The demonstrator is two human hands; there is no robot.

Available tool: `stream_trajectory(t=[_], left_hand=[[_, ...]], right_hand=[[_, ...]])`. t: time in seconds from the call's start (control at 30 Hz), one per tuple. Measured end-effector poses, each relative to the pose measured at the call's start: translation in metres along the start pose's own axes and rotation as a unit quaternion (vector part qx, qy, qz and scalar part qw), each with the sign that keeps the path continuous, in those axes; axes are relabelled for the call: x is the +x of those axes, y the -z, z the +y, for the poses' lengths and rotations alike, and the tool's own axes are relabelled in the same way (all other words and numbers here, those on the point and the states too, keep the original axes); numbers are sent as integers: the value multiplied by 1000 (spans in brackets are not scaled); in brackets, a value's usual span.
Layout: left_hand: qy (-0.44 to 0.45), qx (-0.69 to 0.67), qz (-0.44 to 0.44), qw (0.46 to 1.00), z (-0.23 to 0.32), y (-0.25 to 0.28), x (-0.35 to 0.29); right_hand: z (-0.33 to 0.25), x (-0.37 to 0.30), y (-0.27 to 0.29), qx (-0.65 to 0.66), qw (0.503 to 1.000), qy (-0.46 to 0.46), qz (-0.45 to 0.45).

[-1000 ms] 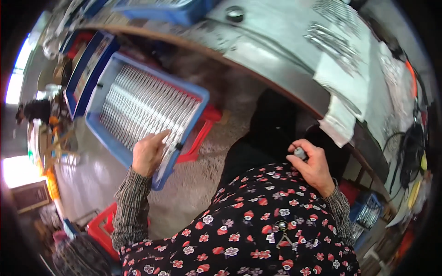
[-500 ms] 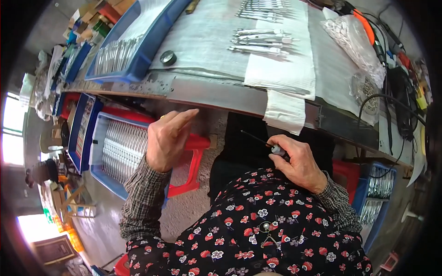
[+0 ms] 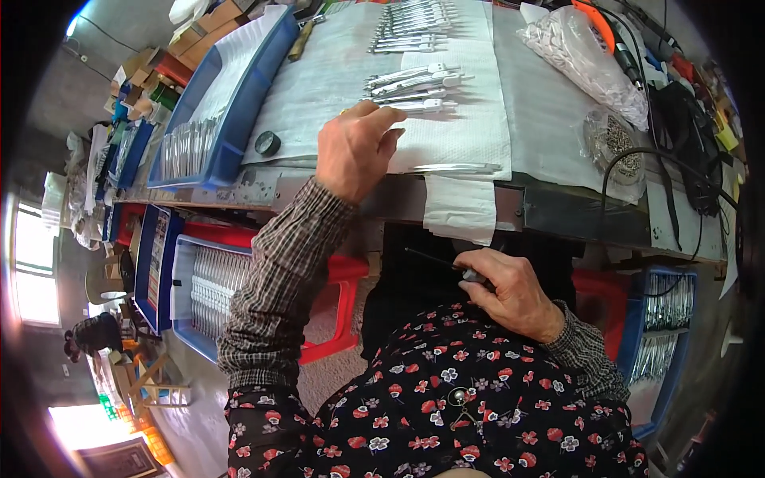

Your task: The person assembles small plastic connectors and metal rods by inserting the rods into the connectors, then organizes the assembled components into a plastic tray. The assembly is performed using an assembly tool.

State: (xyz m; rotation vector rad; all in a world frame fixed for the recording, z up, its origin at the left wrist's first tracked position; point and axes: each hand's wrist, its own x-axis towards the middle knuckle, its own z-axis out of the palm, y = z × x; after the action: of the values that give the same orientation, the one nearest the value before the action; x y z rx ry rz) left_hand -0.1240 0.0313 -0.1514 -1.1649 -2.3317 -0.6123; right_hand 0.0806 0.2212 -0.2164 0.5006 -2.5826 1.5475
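Observation:
My left hand (image 3: 355, 153) reaches over the table's front edge, thumb and fingers apart and nothing visible between them. Just beyond its fingertips lies a group of slim silver metal instruments (image 3: 418, 83) on white paper. A second bunch of similar instruments (image 3: 410, 25) is spread farther back. Low in front of my body, my right hand (image 3: 510, 291) is closed around a screwdriver (image 3: 430, 256), its thin dark shaft pointing left. Part of its grey handle is covered by the fingers. A few thin silver pieces (image 3: 458, 168) lie on the paper near the table edge.
A blue bin (image 3: 239, 131) with slender metal parts stands on the table's left, beside a small round dark container (image 3: 268, 143). Bagged white pieces (image 3: 586, 60) and bagged small metal parts (image 3: 612, 143) lie at right. Below are a filled bin (image 3: 182, 319) and a red stool (image 3: 347, 307).
My left hand has moved up and to the right, from in front of the table to over its top. My right hand still holds the screwdriver low down. The view has shifted slightly.

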Motion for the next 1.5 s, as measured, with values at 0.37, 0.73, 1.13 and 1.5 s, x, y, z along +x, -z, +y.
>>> stream_trajectory(t=[0.37,0.73,1.13,1.5], left_hand=[[-44,64,6,997,10,-49,30],[-46,54,-6,997,13,-45,32],[-34,90,-27,995,15,-55,34],[-71,26,57,996,22,-45,25]], right_hand=[[1,-14,3,25,999,-19,29],[-3,-16,8,40,998,17,42],[0,-27,13,74,995,32,66],[-4,-36,22,69,986,15,148]])
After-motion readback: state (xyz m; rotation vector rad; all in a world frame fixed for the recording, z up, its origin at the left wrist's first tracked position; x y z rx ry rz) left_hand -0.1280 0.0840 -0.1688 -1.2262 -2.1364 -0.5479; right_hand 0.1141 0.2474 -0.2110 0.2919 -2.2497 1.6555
